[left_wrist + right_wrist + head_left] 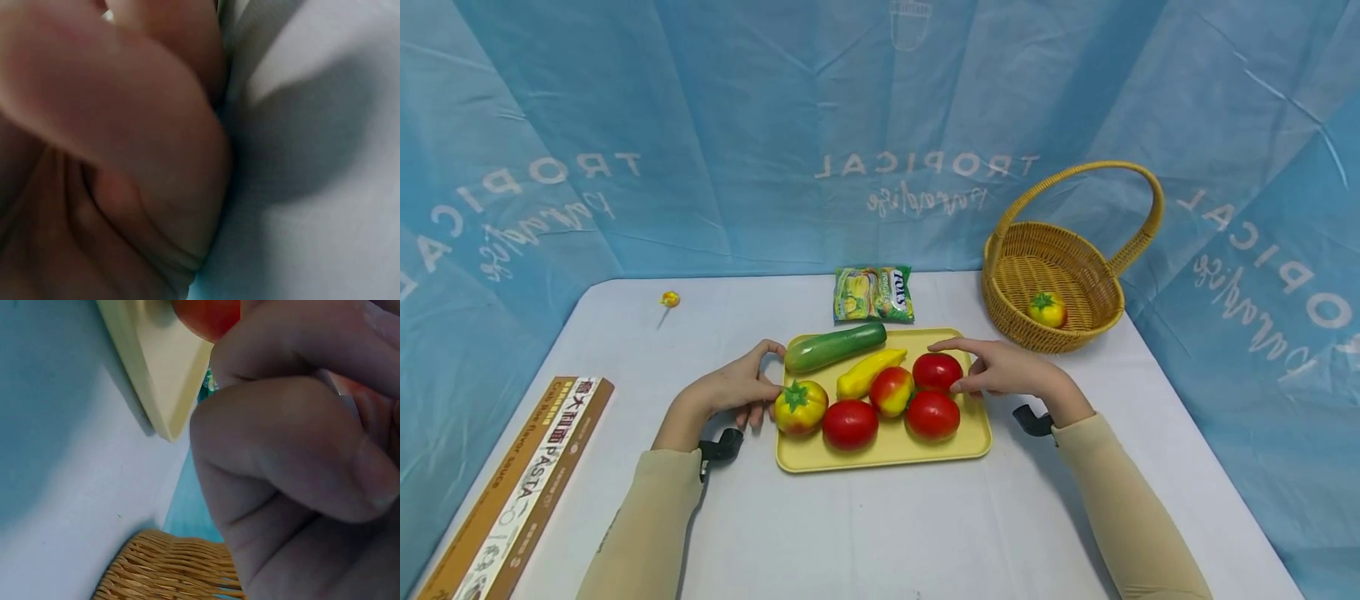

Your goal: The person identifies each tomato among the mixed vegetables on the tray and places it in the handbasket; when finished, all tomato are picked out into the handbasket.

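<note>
A yellow tray (887, 458) holds toy produce: a cucumber (835, 347), a banana (868, 372), a red-yellow fruit (892, 392), a yellow-red fruit with a green leafy top (801, 407) and several smooth red tomatoes. My right hand (1007, 367) grips the far-right red tomato (937, 371), index finger on its far side and thumb on its near side. Its other fingers are curled in the right wrist view. My left hand (737, 387) is at the tray's left rim, its thumb beside the leafy-topped fruit and its index finger close to the cucumber's end. Only skin and cloth fill the left wrist view.
A wicker basket (1000, 304) with a tall handle stands back right, one leafy-topped fruit (1047, 309) inside. A green candy bag (873, 294) lies behind the tray. On the left are a long pasta box (520, 483) and a small lollipop (670, 300).
</note>
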